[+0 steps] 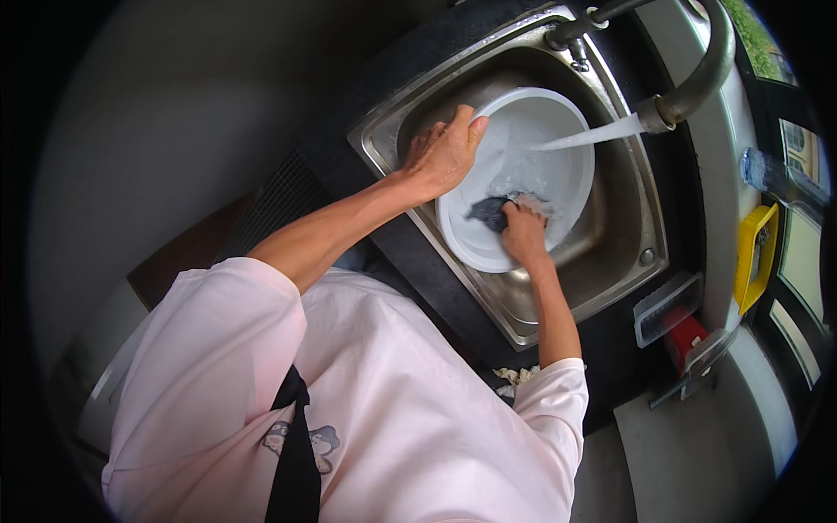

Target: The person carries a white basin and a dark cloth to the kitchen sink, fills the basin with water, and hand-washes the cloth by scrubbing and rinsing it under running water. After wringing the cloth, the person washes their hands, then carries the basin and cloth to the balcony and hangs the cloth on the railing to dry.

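A white plastic basin (448,225) sits tilted inside a stainless steel sink (605,242). My left hand (446,153) grips the basin's rim on its left side, thumb over the edge. Inside, my right hand (525,229) is shut on a dark grey cloth (489,213), which is partly under water and blurred. Splashing hides some of my right fingers. From a curved metal faucet (703,85), a stream of water (592,136) pours into the basin.
A smaller metal tap (577,52) stands at the sink's far corner. Along the window ledge are a plastic bottle (781,180) and a yellow-framed tray (756,259). Clear plastic containers (667,310) and a red object (684,337) lie right of the sink. Crumpled cloth (516,376) is beside my right sleeve.
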Motion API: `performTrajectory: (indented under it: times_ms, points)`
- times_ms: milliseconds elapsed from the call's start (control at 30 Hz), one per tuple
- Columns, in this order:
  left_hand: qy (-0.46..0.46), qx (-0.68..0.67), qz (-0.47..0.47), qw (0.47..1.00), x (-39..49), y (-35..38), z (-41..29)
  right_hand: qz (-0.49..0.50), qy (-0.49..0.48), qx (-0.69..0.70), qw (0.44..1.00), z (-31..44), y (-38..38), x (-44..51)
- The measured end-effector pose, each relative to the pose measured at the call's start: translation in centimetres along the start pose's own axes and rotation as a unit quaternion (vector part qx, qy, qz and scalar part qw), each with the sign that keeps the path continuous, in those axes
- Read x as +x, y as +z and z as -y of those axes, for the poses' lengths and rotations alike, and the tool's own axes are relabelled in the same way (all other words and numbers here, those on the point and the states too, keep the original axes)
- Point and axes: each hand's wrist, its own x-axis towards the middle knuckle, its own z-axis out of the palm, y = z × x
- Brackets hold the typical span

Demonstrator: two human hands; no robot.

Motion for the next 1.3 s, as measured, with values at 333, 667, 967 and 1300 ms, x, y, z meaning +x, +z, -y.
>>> performTrajectory:
  times_ms: [333, 667, 967, 1300]
  points:
    - [-0.043, -0.021, 0.013, 0.999, -1.1, 0.2, 0.6, -0.376, 0.066, 0.156, 0.911, 4.3, 1.4, 18.5]
    - [-0.034, -0.003, -0.038, 0.999, -0.8, 1.3, 1.4, 0.095, 0.037, 0.479, 0.872, 10.2, -6.7, -1.9]
    - [-0.021, -0.007, 0.004, 1.0, -0.6, 0.8, 1.5, -0.154, -0.14, -0.127, 0.97, -4.8, -10.0, 1.3]
    - [-0.072, -0.041, -0.021, 0.996, -1.8, 1.8, 3.0, -0.338, -0.041, 0.397, 0.853, 11.3, -4.6, 14.2]
